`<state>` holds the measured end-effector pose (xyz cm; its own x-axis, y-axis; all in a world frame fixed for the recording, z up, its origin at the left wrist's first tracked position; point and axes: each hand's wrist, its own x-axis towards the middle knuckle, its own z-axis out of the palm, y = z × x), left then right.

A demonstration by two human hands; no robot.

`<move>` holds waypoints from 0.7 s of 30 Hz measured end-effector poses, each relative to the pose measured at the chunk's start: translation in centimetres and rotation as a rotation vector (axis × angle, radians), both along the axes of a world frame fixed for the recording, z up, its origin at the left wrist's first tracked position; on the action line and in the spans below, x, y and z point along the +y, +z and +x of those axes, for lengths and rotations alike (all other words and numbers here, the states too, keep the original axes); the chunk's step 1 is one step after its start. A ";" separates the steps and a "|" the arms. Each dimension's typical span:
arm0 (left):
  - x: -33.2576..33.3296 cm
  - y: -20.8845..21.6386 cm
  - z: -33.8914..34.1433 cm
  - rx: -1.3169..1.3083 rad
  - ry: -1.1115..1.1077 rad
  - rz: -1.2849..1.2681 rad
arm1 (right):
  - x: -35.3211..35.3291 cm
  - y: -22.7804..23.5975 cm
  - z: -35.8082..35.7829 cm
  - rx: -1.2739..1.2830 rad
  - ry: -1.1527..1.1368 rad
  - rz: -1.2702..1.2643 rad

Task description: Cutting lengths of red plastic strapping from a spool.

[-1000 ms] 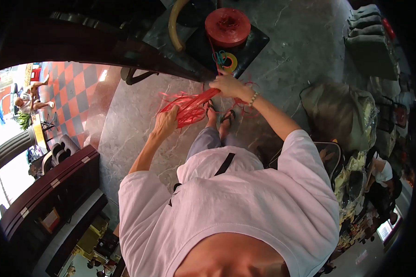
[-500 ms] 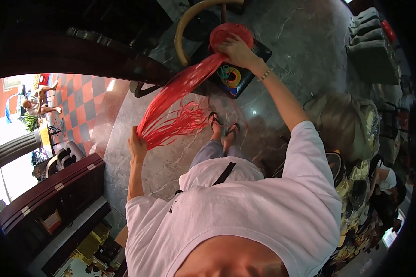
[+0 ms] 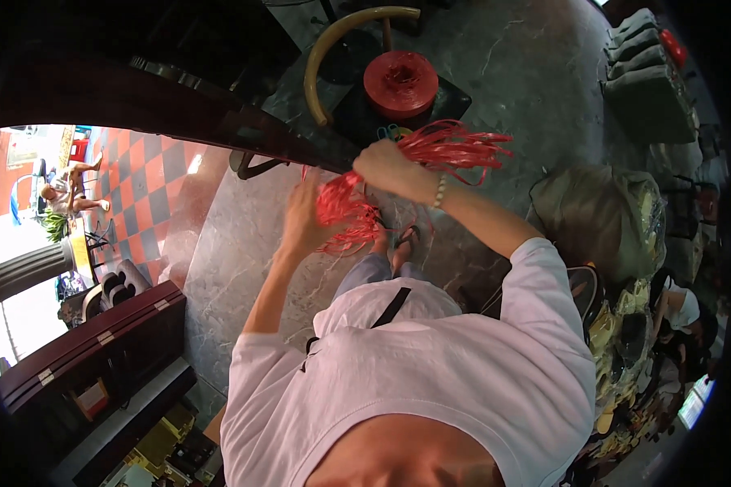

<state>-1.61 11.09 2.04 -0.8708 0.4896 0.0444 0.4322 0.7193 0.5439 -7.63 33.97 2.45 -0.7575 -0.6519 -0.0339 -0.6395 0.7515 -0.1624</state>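
Observation:
A bundle of red plastic twine [image 3: 345, 207] stretches between my two hands in front of my body. My left hand [image 3: 303, 215] is closed around its left part, with loose strands hanging below. Farther along, my right hand [image 3: 391, 169] grips the same bundle, and loose ends fan out to the right beyond my fist. Just past my right hand, a red roll of twine [image 3: 400, 88] rests on a black seat [image 3: 453, 104]. Teal scissors handles [image 3: 391, 131] show at the seat's near edge, partly hidden by my hand.
A curved wooden chair arm [image 3: 315, 77] stands beside the roll. Dark wooden furniture [image 3: 211, 109] runs along the upper left. To the right sit a large covered bundle [image 3: 597, 215] and stacked grey chairs [image 3: 650, 89]. Another person [image 3: 73, 199] sits far left, outside.
My right hand has left the roll and come nearer, now holding the twine bundle. My left hand has moved right and slightly up, so the long stretched hank is gathered shorter between them.

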 end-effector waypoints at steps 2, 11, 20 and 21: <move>3.9 -0.1 -1.8 -0.004 -0.104 0.077 | -1.4 -0.1 1.5 0.087 0.083 -0.124; 2.1 -2.7 -1.9 -0.285 -0.169 -0.017 | 5.8 1.6 0.0 -0.715 0.077 -0.087; -1.8 -6.4 -4.2 -0.259 0.080 0.071 | 14.3 6.3 -1.5 -1.383 -0.411 -0.784; -1.1 -7.0 -4.7 -0.220 0.068 0.151 | 13.9 7.2 -1.1 -1.385 -0.438 -1.005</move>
<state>-6.28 9.98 -4.96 -0.8982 0.4321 -0.0815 0.2455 0.6465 0.7223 -8.77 47.83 9.66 -0.6311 -0.5982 -0.4939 0.5579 0.0925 -0.8248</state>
